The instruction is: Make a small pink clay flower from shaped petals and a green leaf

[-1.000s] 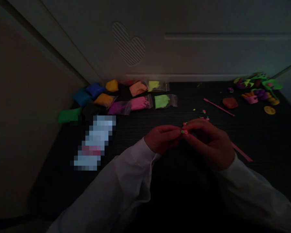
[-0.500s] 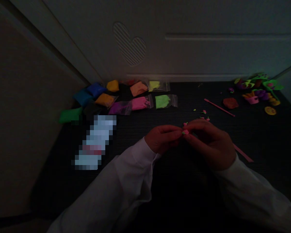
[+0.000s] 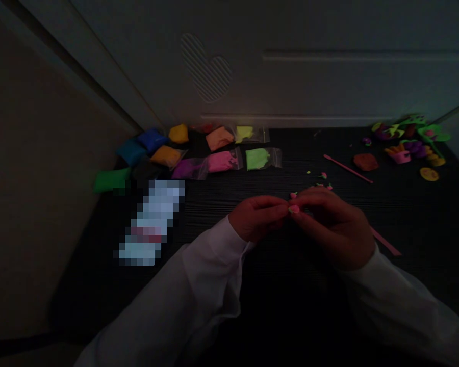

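Between my fingertips is a tiny pink clay flower [image 3: 295, 209] with a bit of green at its left side. My left hand [image 3: 258, 218] pinches it from the left, thumb and forefinger pressed together. From the right, my right hand [image 3: 334, 224] grips the same flower between thumb and forefinger. Just behind the fingers lies another small pink-and-green clay piece [image 3: 293, 195]. Farther back are a similar pink piece [image 3: 323, 176] and a small green leaf-like bit [image 3: 308, 172]. The right hand partly covers more of these pieces.
Bags of coloured clay, such as a light green one [image 3: 257, 159], line the dark table's back left. A blurred bright screen [image 3: 151, 224] lies at left. A pink tool [image 3: 348, 169], a reddish-brown lump [image 3: 366, 162] and finished clay models [image 3: 400, 154] are at right, with a pink strip [image 3: 386, 241] nearer.
The view has shifted slightly. Both hands keep their pinch on the clay flower, which seems turned a little, with less green showing.
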A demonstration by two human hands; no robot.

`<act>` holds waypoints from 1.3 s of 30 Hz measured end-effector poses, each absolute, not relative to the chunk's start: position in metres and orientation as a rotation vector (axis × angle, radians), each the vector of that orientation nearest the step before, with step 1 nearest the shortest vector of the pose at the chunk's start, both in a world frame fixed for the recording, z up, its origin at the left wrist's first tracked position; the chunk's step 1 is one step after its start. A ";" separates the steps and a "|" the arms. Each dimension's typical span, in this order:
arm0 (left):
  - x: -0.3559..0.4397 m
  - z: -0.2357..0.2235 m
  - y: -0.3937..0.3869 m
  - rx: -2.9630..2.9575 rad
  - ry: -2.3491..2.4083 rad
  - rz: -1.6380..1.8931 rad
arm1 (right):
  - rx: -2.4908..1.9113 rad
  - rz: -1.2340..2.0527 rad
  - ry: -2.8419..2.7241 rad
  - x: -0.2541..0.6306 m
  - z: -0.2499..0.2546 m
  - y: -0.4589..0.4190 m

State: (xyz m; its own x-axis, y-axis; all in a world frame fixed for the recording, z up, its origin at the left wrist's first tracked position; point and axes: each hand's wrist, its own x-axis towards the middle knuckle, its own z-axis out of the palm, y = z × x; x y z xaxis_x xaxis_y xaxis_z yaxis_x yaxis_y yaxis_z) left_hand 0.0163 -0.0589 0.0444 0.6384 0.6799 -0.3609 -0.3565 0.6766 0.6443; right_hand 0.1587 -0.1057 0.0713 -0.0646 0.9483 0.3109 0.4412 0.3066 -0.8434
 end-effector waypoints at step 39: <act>0.012 0.045 -0.060 1.213 0.699 1.044 | -1.195 1.205 -1.106 0.154 0.060 -0.102</act>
